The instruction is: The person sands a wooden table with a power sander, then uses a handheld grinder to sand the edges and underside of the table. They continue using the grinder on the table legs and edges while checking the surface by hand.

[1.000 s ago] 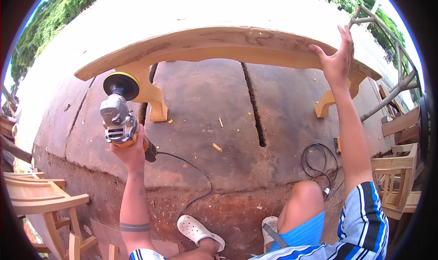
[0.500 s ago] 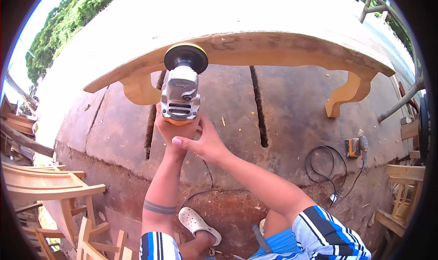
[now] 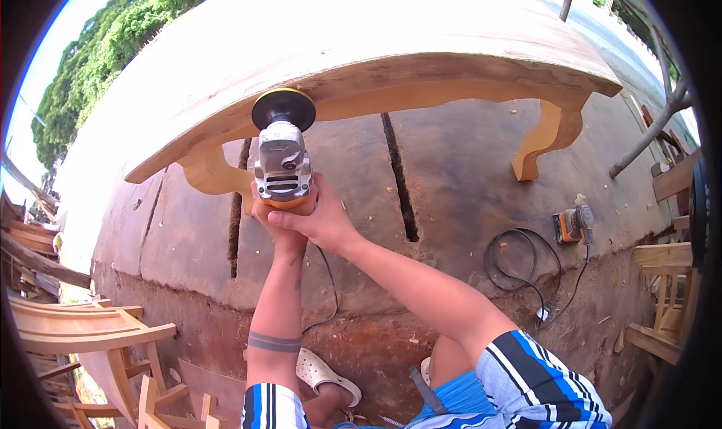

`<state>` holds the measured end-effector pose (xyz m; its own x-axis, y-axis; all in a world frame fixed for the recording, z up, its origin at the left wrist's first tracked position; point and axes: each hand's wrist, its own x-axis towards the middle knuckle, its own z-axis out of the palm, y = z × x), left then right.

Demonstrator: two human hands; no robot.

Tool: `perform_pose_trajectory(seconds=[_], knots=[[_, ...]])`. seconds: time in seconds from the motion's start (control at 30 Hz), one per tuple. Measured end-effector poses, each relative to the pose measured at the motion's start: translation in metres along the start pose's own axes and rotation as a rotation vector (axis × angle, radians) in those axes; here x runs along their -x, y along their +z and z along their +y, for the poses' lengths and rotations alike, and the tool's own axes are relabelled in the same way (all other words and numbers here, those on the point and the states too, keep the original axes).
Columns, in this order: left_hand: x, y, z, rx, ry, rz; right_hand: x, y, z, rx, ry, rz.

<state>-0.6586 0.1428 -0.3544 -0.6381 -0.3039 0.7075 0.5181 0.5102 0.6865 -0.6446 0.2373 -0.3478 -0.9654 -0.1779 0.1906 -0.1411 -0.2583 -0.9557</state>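
Observation:
An angle grinder (image 3: 281, 157) with a round black backing pad (image 3: 284, 109) points away from me. Its pad meets the front edge of a long wooden tabletop (image 3: 466, 72), left of the middle. My left hand (image 3: 277, 230) is closed around the grinder's orange rear body, its fingers partly hidden behind the tool. From the right, my right hand (image 3: 325, 220) wraps the same body, its thumb lying over my left hand. A black cord (image 3: 331, 278) hangs down from the grinder. Curved wooden legs (image 3: 553, 136) carry the tabletop.
On the concrete floor (image 3: 451, 181) at right lies an orange and grey sander (image 3: 573, 224) with a coiled black cord (image 3: 519, 260). Wooden chair frames (image 3: 98, 331) stand at left. More wooden pieces (image 3: 662, 256) are stacked at right. Long cracks (image 3: 398, 177) run through the floor.
The view has shifted a little. The grinder and both hands have moved left along the tabletop edge, with the pad now against its front face. Both hands keep their hold.

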Motion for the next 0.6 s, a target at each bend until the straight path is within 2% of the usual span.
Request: perform_pose_trajectory(seconds=[0.13,0.23,0.27,0.37,0.47,0.53,0.6], knots=[[0.007,0.021,0.005,0.114,0.018,0.027,-0.001,-0.021,-0.002,-0.066,-0.104,0.050],[0.008,0.027,0.026,0.058,-0.008,-0.057,0.002,-0.031,-0.009,-0.100,-0.146,0.100],[0.008,0.028,0.024,0.008,0.089,-0.101,0.003,-0.033,-0.011,-0.113,-0.148,0.122],[0.012,0.036,0.024,0.059,0.035,-0.110,0.004,-0.037,-0.017,-0.115,-0.149,0.167],[0.016,0.029,0.026,0.418,-0.228,-0.086,0.006,-0.033,-0.024,-0.067,-0.092,0.153],[0.021,0.030,0.020,0.948,-0.473,0.025,0.002,-0.027,-0.024,-0.044,-0.096,0.113],[0.018,0.027,0.019,1.079,-0.544,0.051,0.000,-0.028,-0.025,0.003,-0.086,0.063]])
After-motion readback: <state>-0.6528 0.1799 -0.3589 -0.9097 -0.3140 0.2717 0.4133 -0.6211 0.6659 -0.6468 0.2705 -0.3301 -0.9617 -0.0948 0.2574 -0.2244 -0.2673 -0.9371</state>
